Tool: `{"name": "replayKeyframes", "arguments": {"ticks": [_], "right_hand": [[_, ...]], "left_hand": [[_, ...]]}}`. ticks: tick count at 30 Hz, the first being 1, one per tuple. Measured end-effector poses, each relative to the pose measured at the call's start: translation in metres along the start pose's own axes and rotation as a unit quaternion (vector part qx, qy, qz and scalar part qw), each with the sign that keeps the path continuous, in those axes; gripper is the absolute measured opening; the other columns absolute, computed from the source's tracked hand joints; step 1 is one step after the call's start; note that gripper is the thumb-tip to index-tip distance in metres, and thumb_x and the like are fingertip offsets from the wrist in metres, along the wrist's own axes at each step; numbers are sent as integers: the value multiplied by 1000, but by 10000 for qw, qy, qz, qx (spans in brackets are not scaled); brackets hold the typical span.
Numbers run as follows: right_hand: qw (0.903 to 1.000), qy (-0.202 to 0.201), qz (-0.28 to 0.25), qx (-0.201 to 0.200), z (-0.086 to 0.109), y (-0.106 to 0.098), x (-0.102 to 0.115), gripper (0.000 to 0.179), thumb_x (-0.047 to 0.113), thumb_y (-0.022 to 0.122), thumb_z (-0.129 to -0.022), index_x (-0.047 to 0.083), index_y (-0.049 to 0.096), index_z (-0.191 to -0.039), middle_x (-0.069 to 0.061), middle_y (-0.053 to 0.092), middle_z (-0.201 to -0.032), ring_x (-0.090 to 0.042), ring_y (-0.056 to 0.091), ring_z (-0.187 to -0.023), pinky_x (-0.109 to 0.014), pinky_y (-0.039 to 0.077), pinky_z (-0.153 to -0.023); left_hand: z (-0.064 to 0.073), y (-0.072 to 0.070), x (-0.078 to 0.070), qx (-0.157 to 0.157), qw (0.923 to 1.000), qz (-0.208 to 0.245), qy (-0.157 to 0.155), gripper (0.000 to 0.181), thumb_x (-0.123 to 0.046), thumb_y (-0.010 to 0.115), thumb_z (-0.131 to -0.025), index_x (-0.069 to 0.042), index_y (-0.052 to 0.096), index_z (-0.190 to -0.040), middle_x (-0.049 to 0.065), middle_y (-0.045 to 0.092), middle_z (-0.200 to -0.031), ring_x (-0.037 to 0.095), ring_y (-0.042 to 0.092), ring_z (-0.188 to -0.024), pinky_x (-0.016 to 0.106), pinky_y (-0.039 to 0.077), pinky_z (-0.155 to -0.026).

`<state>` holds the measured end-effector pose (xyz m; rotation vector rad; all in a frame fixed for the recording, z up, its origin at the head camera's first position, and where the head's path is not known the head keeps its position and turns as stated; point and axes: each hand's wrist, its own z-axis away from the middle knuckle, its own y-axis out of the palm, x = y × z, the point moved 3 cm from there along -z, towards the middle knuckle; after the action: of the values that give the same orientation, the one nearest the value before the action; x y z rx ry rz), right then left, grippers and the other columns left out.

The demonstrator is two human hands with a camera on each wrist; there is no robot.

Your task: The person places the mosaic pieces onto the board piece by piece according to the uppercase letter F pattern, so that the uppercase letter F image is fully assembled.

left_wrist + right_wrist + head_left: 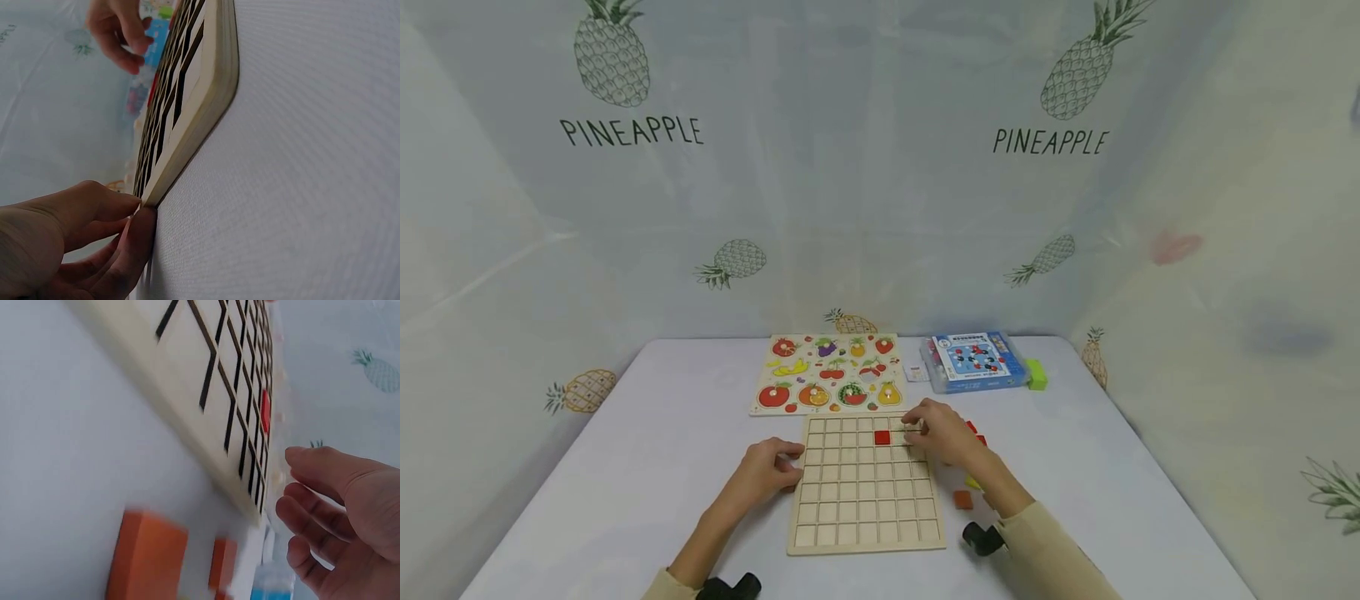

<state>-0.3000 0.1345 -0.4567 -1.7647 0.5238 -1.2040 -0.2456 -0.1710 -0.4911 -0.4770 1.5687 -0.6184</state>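
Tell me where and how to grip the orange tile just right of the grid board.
Probably best, bring the right hand straight down from above and pinch the orange tile by its left and right edges, between thumb and fingertip. It lies flat, with thick, straight sides, and a gap separates it from the grid board; the yellow piece sits close beyond its far edge.

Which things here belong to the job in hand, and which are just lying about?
Seemingly in the job:
gridded wooden board, held at its left edge
red tile in one cell
orange tile and red pieces alongside, probably

Apparently just lying about:
fruit board
blue box
small card
green block
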Motion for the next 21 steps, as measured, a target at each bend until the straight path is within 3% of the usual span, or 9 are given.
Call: {"name": "replayKeyframes", "arguments": {"ticks": [7,14,21], "right_hand": [[9976,629,84,-267,23,-24,-32,24,19,75,-86,10,74,-108,1,66,-97,-11,54,-77,-20,47,-64],[9954,891,37,-343,45,-39,-63,24,18,77,-84,9,74,-106,-3,68,-99,-13,53,-76,-20,47,-62],[9938,1064,118,-296,55,-43,-79,25,15,78,-83,8,74,-106,-2,71,-99,-11,53,-75,-18,46,-62]], "left_hand": [[0,-1,-1,-17,10000,41,6,36,-2,77,-76,2,71,-112,7,66,-94,9,60,-68,19,49,-54],[2,-1,-1,-35,10000,66,-2,36,-1,77,-76,2,71,-111,7,66,-95,8,60,-67,19,50,-54],[1,-1,-1,8,10000,97,18,36,0,76,-77,4,70,-112,7,66,-94,9,61,-68,19,51,-55]]}}
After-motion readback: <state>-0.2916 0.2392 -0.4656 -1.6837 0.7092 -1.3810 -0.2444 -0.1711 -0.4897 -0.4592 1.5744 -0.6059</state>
